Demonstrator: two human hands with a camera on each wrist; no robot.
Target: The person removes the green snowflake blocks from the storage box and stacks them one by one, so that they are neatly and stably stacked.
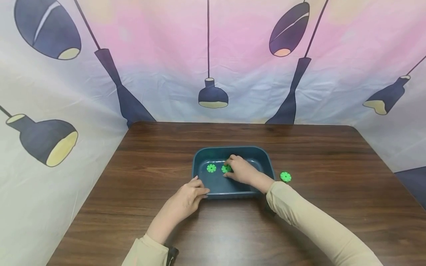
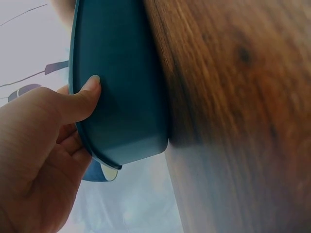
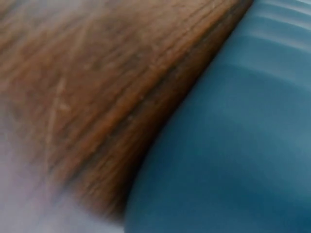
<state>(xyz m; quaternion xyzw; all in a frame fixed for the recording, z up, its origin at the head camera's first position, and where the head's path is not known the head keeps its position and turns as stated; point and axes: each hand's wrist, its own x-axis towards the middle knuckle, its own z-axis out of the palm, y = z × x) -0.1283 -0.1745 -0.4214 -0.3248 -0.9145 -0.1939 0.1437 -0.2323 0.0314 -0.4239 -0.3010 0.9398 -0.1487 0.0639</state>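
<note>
A dark teal rectangular tray (image 1: 217,184) stands on the wooden table. At its near left corner, my left hand (image 1: 189,195) grips the rim. The left wrist view shows the thumb (image 2: 90,94) of that hand on the tray's outer wall (image 2: 124,97), its other fingers behind the rim. Reaching into the tray, my right hand (image 1: 243,170) holds a green notched plastic disc (image 1: 226,169) between thumb and fingers, near the tray floor. Another such green disc (image 1: 211,168) lies in the tray to the left. The right wrist view has only tray wall (image 3: 233,145) and tabletop, without the hand.
A third green disc (image 1: 285,176) lies on the table (image 1: 159,147), just right of the tray beside my right wrist. Behind the table hangs a cloth backdrop (image 1: 179,92) printed with lamps.
</note>
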